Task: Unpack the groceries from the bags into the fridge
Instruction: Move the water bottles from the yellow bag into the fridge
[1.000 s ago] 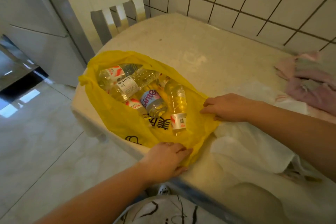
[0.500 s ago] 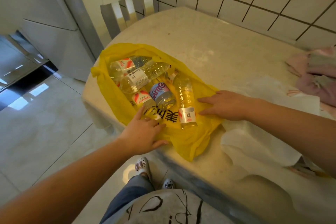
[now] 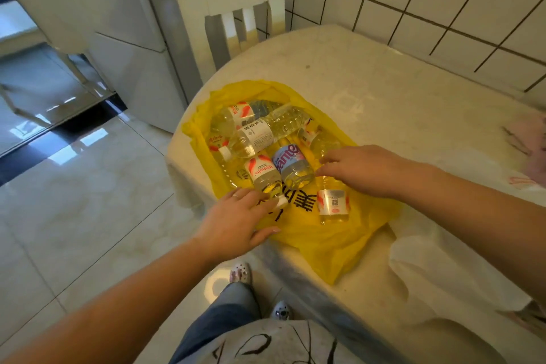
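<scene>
A yellow plastic bag [image 3: 319, 242] lies open on the table [image 3: 369, 80] near its left edge, with several clear water bottles lying in it. My left hand [image 3: 236, 217] reaches in from the near side, and its straight fingers touch the cap end of a red-labelled bottle [image 3: 263, 173]. My right hand [image 3: 363, 170] lies over a bottle with a red-and-white label [image 3: 332, 202], with its fingertips by a blue-labelled bottle [image 3: 291, 164]. Neither hand clearly grips a bottle. A white fridge [image 3: 130, 35] stands at the left with its doors closed.
A white slatted chair [image 3: 236, 3] stands between the fridge and the table. A white plastic bag [image 3: 443, 272] lies on the table's near right part, and pink cloth [image 3: 526, 139] lies at the far right edge. A tiled wall runs behind. Glossy floor tiles lie to the left.
My right hand moved left off the bag's edge and onto the bottles. My left hand stayed at the red-labelled bottle's cap end. The view shifted, so the bag now sits more central.
</scene>
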Action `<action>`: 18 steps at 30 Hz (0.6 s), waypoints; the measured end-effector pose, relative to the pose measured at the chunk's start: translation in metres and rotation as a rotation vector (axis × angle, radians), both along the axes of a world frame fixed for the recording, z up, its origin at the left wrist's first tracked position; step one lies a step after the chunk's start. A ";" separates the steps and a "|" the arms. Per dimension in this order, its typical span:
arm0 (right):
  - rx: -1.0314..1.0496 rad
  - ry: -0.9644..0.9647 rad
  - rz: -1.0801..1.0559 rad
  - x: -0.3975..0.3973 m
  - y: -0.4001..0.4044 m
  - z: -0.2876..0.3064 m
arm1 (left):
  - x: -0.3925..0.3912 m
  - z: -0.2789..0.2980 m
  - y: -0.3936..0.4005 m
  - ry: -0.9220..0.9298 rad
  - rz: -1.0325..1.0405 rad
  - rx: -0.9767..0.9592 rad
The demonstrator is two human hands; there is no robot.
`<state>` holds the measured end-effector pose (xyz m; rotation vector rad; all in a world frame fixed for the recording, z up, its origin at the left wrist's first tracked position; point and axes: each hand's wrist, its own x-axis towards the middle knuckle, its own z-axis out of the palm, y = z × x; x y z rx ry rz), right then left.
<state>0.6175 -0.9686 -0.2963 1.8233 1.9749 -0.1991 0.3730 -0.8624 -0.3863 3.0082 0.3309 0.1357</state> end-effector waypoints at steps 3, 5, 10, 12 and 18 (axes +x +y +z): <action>0.167 0.053 0.021 -0.020 0.044 -0.001 | 0.007 0.014 0.028 -0.121 0.136 0.034; 0.236 0.139 -0.037 -0.030 0.073 -0.004 | 0.011 0.016 0.051 -0.139 0.245 0.009; 0.265 0.113 -0.022 -0.034 0.124 -0.017 | 0.019 0.019 0.093 0.011 0.425 -0.125; 0.237 0.102 -0.040 -0.032 0.136 -0.020 | 0.020 0.017 0.102 0.071 0.439 -0.148; 0.140 0.009 -0.014 -0.031 0.162 -0.030 | 0.020 0.010 0.121 0.092 0.431 -0.192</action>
